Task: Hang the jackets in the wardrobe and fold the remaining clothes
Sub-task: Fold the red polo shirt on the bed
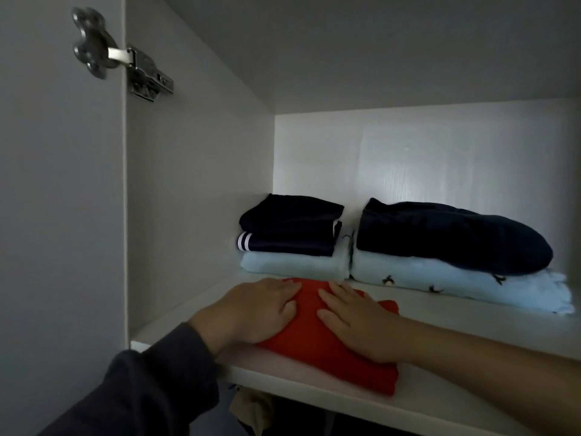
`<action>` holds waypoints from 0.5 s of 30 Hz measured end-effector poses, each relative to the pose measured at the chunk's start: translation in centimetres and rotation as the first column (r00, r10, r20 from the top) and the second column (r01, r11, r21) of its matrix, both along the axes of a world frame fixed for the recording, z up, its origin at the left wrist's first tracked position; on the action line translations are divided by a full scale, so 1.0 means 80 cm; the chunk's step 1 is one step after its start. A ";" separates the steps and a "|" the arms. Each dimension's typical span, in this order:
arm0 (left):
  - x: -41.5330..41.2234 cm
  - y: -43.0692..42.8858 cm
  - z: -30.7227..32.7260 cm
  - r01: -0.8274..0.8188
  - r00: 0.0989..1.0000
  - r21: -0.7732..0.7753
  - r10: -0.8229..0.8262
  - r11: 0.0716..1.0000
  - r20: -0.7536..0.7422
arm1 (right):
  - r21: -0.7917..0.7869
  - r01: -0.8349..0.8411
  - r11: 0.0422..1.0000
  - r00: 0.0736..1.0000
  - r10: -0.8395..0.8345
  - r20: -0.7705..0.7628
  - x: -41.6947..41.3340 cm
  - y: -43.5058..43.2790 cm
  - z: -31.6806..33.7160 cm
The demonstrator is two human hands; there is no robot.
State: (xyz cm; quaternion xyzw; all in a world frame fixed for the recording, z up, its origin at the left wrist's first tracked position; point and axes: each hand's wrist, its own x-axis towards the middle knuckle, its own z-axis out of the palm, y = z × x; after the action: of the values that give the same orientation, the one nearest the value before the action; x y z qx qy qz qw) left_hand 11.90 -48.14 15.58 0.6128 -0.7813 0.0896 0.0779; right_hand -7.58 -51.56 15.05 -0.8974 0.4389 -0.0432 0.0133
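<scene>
Evidently stowing: left grip (261,309) and right grip (355,322) lie flat, fingers straight, pressing the folded red garment (314,357) onto the shelf (471,325), lower centre. Next, it likely needs nudging rearward, then letting go.

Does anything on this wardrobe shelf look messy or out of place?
Mostly tidy. On the right, the dark garment on top bulges unevenly, and the patterned light blue piece beneath it has a rumpled right end.

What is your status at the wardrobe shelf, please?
Hands flat: left hand and right hand press folded red garment. Garment at shelf front. Behind it left stack and right stack; nothing blocking.
</scene>
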 end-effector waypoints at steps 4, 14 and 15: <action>0.026 -0.044 0.003 -0.089 0.996 0.079 0.087 0.993 0.018 | 0.003 -0.005 1.000 0.999 0.005 -0.036 0.037 -0.050 0.002; 0.102 -0.102 0.006 -0.223 0.975 0.103 0.222 0.969 0.023 | 0.081 -0.035 0.996 0.999 0.033 0.020 0.125 -0.113 0.002; 0.107 -0.104 0.004 -0.233 0.972 0.088 0.231 0.968 0.033 | 0.092 -0.037 0.995 0.999 0.034 0.032 0.128 -0.115 0.002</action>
State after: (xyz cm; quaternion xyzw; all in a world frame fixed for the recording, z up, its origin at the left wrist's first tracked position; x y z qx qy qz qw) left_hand 20.44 -56.46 15.94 0.7018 -0.7083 0.0693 0.0302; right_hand 2.68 -60.76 15.21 -0.9028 0.4241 -0.0361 0.0621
